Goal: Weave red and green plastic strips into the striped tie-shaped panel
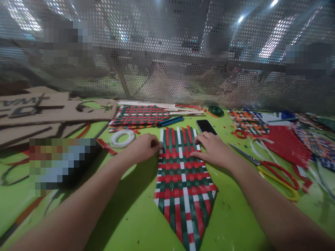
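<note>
A woven mat (183,174) of red, green and white strips lies on the table before me. Its near end tapers to a point, and loose strip ends stick out at the far end. At its upper left edge my left hand (145,148) is closed, fingertips pinched on the edge. My right hand (213,148) rests on the upper right edge with thumb and fingers apart, the fingertips touching the strips. A phone (206,127) lies just beyond the right hand. Beside the left wrist is a roll of white strip (122,138).
Scissors (264,164) with red and yellow handles lie right of my right forearm. Blue pens (170,122) and another woven piece (141,115) are behind the mat. Cut cardboard (57,108) is at the left. A perforated metal screen (167,76) borders the green table (125,216).
</note>
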The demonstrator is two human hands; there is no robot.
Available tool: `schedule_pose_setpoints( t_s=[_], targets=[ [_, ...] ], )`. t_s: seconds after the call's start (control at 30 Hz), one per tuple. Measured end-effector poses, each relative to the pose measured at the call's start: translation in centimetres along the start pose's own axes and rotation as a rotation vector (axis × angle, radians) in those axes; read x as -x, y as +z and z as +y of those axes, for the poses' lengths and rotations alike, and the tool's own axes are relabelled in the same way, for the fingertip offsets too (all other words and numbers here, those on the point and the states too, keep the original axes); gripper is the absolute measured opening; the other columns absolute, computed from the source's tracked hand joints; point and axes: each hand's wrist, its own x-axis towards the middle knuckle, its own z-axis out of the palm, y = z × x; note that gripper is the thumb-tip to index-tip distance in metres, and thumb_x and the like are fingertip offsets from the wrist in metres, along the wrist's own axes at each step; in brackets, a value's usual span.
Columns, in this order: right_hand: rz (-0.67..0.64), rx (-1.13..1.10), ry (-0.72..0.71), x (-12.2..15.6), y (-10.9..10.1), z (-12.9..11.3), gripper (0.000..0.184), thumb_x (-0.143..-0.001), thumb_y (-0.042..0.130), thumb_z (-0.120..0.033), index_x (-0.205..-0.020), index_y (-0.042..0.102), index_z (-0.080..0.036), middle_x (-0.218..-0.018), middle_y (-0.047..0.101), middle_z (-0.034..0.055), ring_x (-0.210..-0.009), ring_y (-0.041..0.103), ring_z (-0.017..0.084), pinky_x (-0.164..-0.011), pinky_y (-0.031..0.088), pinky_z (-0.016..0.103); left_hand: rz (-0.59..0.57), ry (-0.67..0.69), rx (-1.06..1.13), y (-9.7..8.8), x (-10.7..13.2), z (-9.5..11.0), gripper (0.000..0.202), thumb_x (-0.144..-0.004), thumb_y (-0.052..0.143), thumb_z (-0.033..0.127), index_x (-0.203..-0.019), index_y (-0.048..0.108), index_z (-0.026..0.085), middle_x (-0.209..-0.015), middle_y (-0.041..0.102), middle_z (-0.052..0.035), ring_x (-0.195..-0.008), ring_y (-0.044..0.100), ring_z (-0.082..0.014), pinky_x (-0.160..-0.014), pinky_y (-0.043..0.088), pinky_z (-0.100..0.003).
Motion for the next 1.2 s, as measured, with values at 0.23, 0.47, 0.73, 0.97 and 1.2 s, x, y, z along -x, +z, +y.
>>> schedule_pose_setpoints(
  t_s=[0.23, 0.47, 0.73, 0.97, 1.2],
  targets=[
    [-0.043, -0.072, 0.036, 0.1, 0.0, 0.0, 0.044, -0.091, 0.064, -0.059, -0.119, 0.065, -0.026, -0.123, 0.066, 0.0106, -0.104, 0.065, 0.031, -0.086, 0.050, 0.045, -0.109, -0.017, 0.117, -0.7, -0.1, -1.2, 0.019, -0.080, 0.063, 0.040, -0.085, 0.073, 0.024, -0.084, 0.077, -0.0051, -0.071, 0.068, -0.0228, -0.061, 0.046, -0.029],
    [-0.085, -0.091, 0.069, 0.0, 0.3, 0.0, 0.035, -0.091, 0.065, -0.058, -0.102, 0.067, -0.025, -0.111, 0.066, 0.0082, -0.097, 0.063, 0.028, -0.082, 0.051, 0.042, -0.070, 0.061, -0.144, -1.0, 0.8, -0.1, 0.021, -0.083, 0.057, 0.031, -0.092, 0.074, 0.022, -0.097, 0.075, -0.0110, -0.087, 0.069, -0.0294, -0.077, 0.051, -0.038],
    [0.023, -0.050, -0.039, 0.1, 0.4, -0.4, 0.036, -0.091, 0.067, -0.051, -0.119, 0.069, -0.028, -0.122, 0.061, 0.0121, -0.113, 0.057, 0.033, -0.096, 0.049, 0.048, -0.100, 0.412, -0.144, 2.9, 2.5, 3.8, 0.094, -0.087, 0.052, 0.077, -0.156, 0.042, 0.015, -0.165, 0.033, -0.0174, -0.152, 0.029, -0.0375, -0.122, 0.028, -0.051],
    [-0.038, -0.094, -0.035, 0.6, 0.7, -1.5, 0.074, -0.072, 0.072, -0.076, -0.125, 0.063, -0.025, -0.122, 0.062, 0.0135, -0.111, 0.057, 0.035, -0.094, 0.049, 0.052, -0.134, 0.381, -0.193, 3.9, 2.8, 3.2, 0.101, -0.086, 0.046, 0.082, -0.161, 0.029, 0.015, -0.169, 0.019, -0.0148, -0.157, 0.015, -0.0329, -0.127, 0.017, -0.049],
    [-0.065, -0.085, -0.050, 0.6, 0.4, -2.0, 0.065, -0.079, 0.070, -0.069, -0.122, 0.063, -0.022, -0.122, 0.064, 0.0133, -0.114, 0.057, 0.035, -0.097, 0.048, 0.051, -0.167, 0.322, -0.179, 3.8, 3.5, 4.2, 0.095, -0.090, 0.046, 0.078, -0.159, 0.034, 0.014, -0.169, 0.022, -0.0158, -0.157, 0.017, -0.0349, -0.126, 0.021, -0.049]
  ],
)
